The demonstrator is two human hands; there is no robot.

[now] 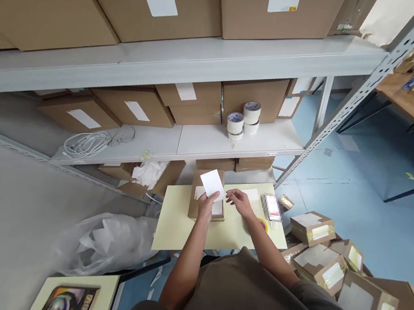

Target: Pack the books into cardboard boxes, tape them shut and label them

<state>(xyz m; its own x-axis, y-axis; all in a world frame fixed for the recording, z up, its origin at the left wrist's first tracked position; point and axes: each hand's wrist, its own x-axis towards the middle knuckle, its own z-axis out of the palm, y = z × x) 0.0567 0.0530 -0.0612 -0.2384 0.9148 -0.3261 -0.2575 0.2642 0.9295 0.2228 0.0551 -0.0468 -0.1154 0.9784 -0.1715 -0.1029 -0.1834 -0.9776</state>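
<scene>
My left hand (pixel 206 205) grips a white sheet (pixel 212 184) by its lower edge, thumb on top. The sheet is tilted above a brown cardboard box (pixel 193 206) with white labels on it, which lies on a pale yellow table (pixel 173 222). Just right of the sheet, my right hand (pixel 239 201) is raised over the table with its fingers bent and slightly apart, nothing visible in them. A yellow tape roll (pixel 263 224) lies by my right forearm, partly hidden. A phone-like item (pixel 272 208), blurred out, is at the table's right side.
A metal shelf (pixel 209 142) ahead holds cardboard boxes, white tape rolls (pixel 251 113) and a coiled cable (pixel 88 144). Taped boxes (pixel 313 228) are piled on the right. A plastic bag (pixel 111 244) lies at the left. A wooden table (pixel 402 101) stands at the far right.
</scene>
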